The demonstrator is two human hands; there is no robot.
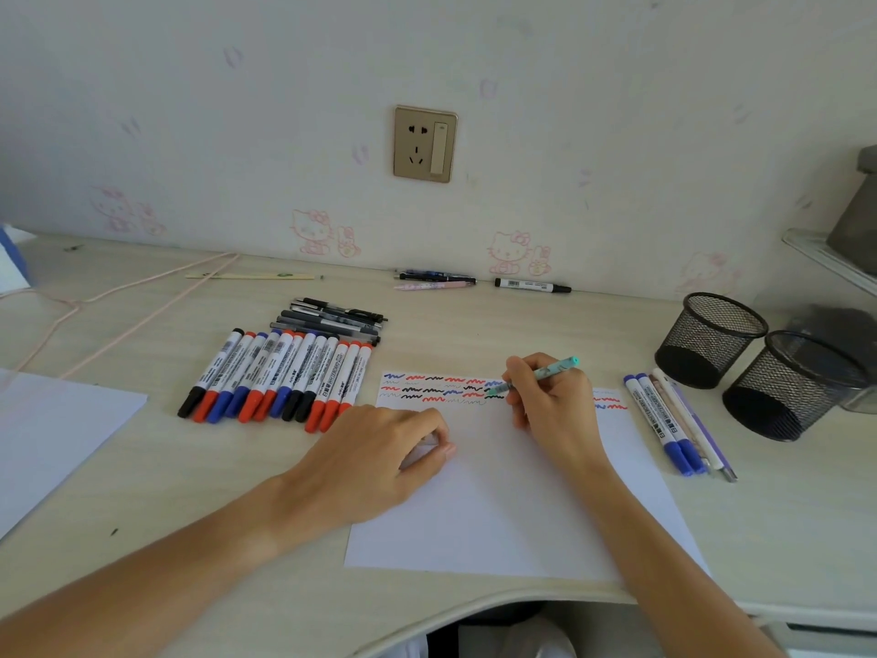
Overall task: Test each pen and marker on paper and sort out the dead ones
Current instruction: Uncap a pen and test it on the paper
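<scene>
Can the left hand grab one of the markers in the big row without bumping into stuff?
Probably yes. The left hand rests on the paper, right beside the near end of the marker row, and nothing lies between them.

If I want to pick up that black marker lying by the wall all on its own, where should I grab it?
Grab the black marker around the middle of its white barrel, coming down from above. It lies flat along the wall, so there is probably little room behind it. One finger could go on the wall side and your thumb on the near side. Its ends are free, and the pens to its left lie apart from it.
</scene>
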